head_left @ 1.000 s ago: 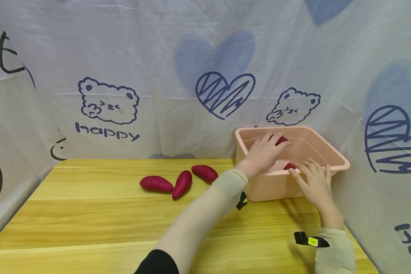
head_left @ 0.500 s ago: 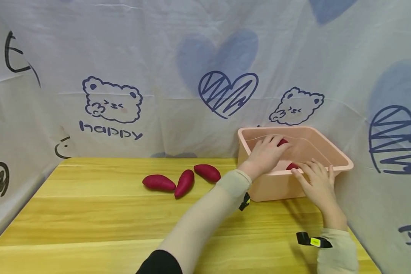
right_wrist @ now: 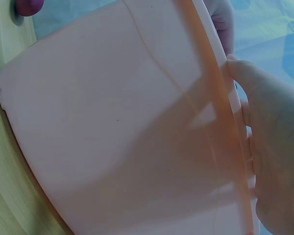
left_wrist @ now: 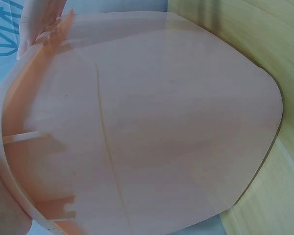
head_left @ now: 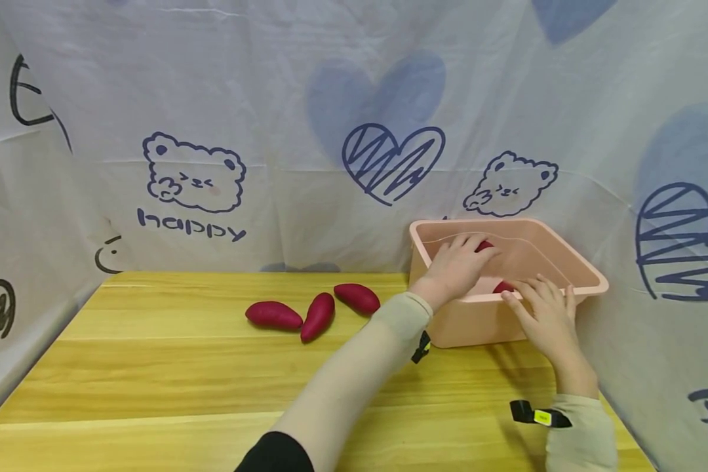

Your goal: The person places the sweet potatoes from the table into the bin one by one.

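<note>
In the head view a pink plastic bin [head_left: 478, 324] stands on the right of the table. My left hand [head_left: 457, 265] reaches over its left side and holds a dark red sweet potato [head_left: 484, 246] between thumb and fingers. My right hand [head_left: 545, 314] bends over the front rim, the thumb right at the edge, as the right wrist view shows on that thumb [right_wrist: 240, 68]. Beside its index finger another sweet potato [head_left: 503, 287] shows inside the bin. The rim hides part of these fingers, and I cannot tell whether they grip it.
Three sweet potatoes lie on the wooden table [head_left: 171, 373] left of the bin: one on the left [head_left: 274, 315], one in the middle [head_left: 318, 317], one nearest my left forearm [head_left: 357, 299]. A printed cloth [head_left: 295, 196] hangs behind, and on both sides.
Over the last second the whole view has shifted slightly right. Both hands stay at the bin in nearly the same pose, and the sweet potatoes on the table keep their places.
</note>
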### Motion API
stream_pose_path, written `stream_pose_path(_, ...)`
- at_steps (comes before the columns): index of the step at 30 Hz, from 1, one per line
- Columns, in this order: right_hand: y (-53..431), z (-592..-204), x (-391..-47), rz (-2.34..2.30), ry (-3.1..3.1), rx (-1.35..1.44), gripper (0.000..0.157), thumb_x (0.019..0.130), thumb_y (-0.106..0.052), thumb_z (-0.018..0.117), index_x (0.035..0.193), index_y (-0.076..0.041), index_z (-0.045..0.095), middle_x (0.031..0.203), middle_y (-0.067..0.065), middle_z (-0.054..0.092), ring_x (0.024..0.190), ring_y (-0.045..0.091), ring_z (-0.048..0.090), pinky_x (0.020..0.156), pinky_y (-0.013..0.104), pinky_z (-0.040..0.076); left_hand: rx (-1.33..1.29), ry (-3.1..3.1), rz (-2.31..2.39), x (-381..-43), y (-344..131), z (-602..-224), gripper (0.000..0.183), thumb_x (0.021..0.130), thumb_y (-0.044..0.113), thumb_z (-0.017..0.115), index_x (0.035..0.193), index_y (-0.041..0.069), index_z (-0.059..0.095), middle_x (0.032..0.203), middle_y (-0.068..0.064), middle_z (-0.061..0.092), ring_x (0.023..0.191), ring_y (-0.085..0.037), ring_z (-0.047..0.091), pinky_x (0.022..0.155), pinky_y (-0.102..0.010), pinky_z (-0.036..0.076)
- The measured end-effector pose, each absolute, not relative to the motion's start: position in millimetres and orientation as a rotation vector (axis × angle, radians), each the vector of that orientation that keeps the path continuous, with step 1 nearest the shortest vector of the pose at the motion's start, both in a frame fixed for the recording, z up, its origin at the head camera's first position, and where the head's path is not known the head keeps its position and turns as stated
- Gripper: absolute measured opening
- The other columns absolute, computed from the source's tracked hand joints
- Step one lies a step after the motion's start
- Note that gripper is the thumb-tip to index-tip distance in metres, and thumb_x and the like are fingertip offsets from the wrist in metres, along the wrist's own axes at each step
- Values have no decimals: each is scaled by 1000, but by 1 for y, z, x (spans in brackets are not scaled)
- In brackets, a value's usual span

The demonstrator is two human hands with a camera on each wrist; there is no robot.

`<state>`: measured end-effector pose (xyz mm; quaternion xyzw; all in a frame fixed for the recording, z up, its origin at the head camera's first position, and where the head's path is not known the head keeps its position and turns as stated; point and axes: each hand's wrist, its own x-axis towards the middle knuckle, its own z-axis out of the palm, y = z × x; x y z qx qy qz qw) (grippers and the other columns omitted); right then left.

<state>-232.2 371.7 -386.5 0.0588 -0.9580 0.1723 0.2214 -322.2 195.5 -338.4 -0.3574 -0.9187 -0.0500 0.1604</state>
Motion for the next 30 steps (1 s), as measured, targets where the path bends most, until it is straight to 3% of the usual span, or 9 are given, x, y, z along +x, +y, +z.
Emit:
stream_pose_path(9, 372, -386, -232, 468, -2652, 151, 57, 100, -52, 39, 131, -7, 56, 138, 25, 47, 137, 46, 27, 113, 70, -7, -1015, -2651, -137, -322, 196, -338, 44, 106, 25, 36, 147, 39, 38, 159, 11, 27, 146, -15, 28, 114, -41, 37)
stream_pose_path(16, 372, -385, -233, 475, -2638, 159, 56, 101, -51, 38, 130, -7, 57, 137, 24, 48, 137, 46, 28, 113, 70, -5, -1030, -2659, -136, -322, 196, -337, 49, 102, 27, 47, 148, 40, 36, 159, 9, 28, 147, -15, 27, 116, -41, 34)
stream_pose_path(30, 372, -385, -232, 468, -2648, 156, 56, 101, -51, 38, 130, -7, 57, 137, 25, 48, 137, 46, 28, 113, 70, -7, -1038, -2639, -125, -323, 195, -338, 51, 100, 31, 52, 147, 39, 36, 159, 10, 28, 146, -14, 27, 115, -40, 36)
